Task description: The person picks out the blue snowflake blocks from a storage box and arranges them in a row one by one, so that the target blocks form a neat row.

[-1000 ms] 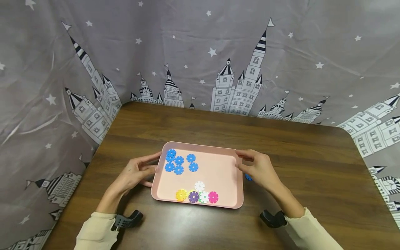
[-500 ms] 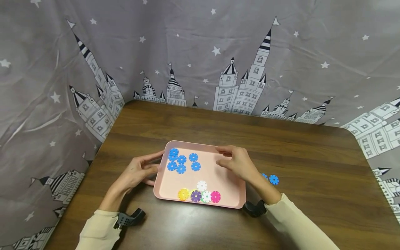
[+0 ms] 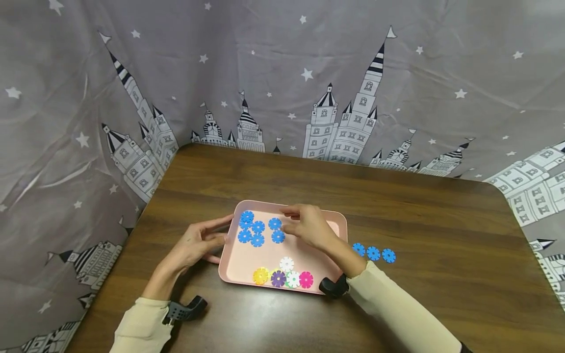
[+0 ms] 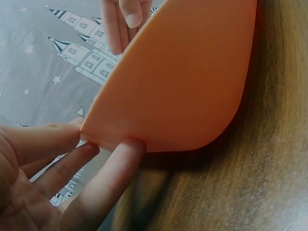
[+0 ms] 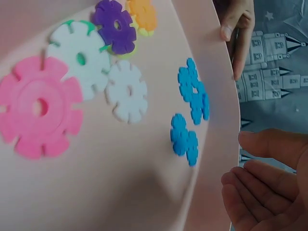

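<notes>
A shallow pink tray (image 3: 247, 283) lies on the wooden table. My left hand (image 3: 194, 242) touches its left outer wall with extended, spread fingers; in the left wrist view the fingertips (image 4: 132, 146) meet the tray's wall. My right hand (image 3: 311, 228) hovers over the tray, thumb apart from the fingers and nothing held, close to two blue snowflake discs (image 3: 278, 237). More blue snowflake discs (image 3: 244, 236) lie at the tray's left. Along the near side are a yellow disc (image 3: 260, 275), a purple disc (image 3: 278, 278), white discs (image 3: 287, 264) and a pink disc (image 3: 306, 280).
Several blue discs, here a row of three (image 3: 373, 253), lie on the table (image 3: 441, 220) right of the tray. A grey curtain (image 3: 265, 63) printed with castles and stars hangs behind and left of the table.
My right hand has moved left from the tray's right rim to above its middle, uncovering the row of blue discs on the table. My left hand stays at the tray's left wall.
</notes>
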Demonstrator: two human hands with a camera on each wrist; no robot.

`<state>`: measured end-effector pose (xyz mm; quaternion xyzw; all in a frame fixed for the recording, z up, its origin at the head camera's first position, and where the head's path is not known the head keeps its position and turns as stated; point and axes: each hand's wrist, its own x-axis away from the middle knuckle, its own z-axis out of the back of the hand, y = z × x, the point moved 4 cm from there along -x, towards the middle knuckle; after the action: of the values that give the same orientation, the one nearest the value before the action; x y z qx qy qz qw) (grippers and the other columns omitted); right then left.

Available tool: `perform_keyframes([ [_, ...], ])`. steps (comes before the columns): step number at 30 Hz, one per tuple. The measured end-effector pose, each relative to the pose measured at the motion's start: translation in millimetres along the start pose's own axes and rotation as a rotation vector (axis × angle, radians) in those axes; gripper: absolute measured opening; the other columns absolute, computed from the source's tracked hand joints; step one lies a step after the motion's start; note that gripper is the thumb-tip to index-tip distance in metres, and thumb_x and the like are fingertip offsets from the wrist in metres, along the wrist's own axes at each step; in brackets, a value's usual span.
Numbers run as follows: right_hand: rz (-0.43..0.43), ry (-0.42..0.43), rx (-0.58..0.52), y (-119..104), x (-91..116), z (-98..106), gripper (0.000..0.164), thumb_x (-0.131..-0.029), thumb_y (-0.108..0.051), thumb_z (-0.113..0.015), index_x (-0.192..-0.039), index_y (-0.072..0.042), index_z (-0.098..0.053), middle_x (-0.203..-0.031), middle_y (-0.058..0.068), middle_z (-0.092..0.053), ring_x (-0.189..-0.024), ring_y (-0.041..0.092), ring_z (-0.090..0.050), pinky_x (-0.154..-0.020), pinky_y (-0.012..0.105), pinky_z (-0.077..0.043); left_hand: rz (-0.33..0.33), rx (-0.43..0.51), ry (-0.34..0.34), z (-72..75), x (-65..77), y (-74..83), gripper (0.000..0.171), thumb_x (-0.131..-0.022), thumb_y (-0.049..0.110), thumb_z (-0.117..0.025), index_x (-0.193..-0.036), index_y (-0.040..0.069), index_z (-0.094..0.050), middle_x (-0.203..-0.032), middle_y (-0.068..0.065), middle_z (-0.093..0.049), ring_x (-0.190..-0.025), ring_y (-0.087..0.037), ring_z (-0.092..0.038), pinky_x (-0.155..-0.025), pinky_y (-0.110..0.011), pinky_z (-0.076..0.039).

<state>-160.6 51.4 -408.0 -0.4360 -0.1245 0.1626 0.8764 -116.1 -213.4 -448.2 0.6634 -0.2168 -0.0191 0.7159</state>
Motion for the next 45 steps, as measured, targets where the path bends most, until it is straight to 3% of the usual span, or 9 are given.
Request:
perform_keyframes([
  [17, 0.019, -0.085, 0.009, -7, -29, -33, 0.048, -0.081, -0.006, -0.079, -0.126, 0.001, -0.065, -0.121, 0.012, -0.068, -0.112, 0.023, -0.064, -0.096, 0.034, -0.054, 0.002, 0.036, -0.012, -0.1, 0.0, -1.3, 0.06, -0.095, -0.001, -0.062, -0.149, 0.001, -0.038, -0.133, -0.036, -0.051, -0.112, -0.038, -0.061, -0.066, -0.052, -0.06],
  [25, 0.027, -0.083, 0.081, -13, -41, -46, 0.048, -0.08, -0.007, -0.079, -0.126, -0.001, -0.065, -0.118, 0.01, -0.069, -0.111, 0.02, -0.065, -0.096, 0.03, -0.053, 0.003, 0.052, -0.022, 0.3, -0.4, -2.2, 0.06, -0.095, 0.0, -0.062, -0.15, 0.0, -0.038, -0.133, -0.036, -0.051, -0.113, -0.038, -0.061, -0.067, -0.053, -0.06],
  [34, 0.107, -0.09, 0.173, -22, -48, -56, 0.048, -0.078, -0.004, -0.079, -0.125, 0.0, -0.066, -0.117, 0.011, -0.07, -0.112, 0.022, -0.063, -0.095, 0.031, -0.053, -0.013, 0.055, -0.045, -0.1, -0.5, -1.7, 0.059, -0.095, -0.002, -0.06, -0.15, -0.001, -0.037, -0.129, -0.037, -0.053, -0.109, -0.036, -0.063, -0.066, -0.052, -0.06],
  [41, 0.131, -0.119, 0.187, -29, -51, -64, 0.046, -0.081, -0.002, -0.075, -0.126, 0.002, -0.064, -0.11, 0.012, -0.071, -0.087, 0.022, -0.063, -0.07, 0.02, -0.051, -0.015, 0.075, -0.049, -0.3, -0.5, -1.9, 0.059, -0.096, -0.002, -0.059, -0.15, -0.001, -0.036, -0.13, -0.037, -0.053, -0.111, -0.037, -0.062, -0.067, -0.053, -0.06],
  [45, 0.135, -0.121, 0.195, -31, -53, -67, 0.043, -0.082, -0.001, -0.073, -0.124, 0.001, -0.065, -0.109, 0.01, -0.071, -0.082, 0.018, -0.063, -0.063, 0.015, -0.05, -0.022, 0.077, -0.051, -0.2, -0.1, -1.4, 0.059, -0.096, -0.003, -0.059, -0.15, -0.002, -0.036, -0.13, -0.037, -0.052, -0.111, -0.036, -0.062, -0.067, -0.053, -0.06],
])
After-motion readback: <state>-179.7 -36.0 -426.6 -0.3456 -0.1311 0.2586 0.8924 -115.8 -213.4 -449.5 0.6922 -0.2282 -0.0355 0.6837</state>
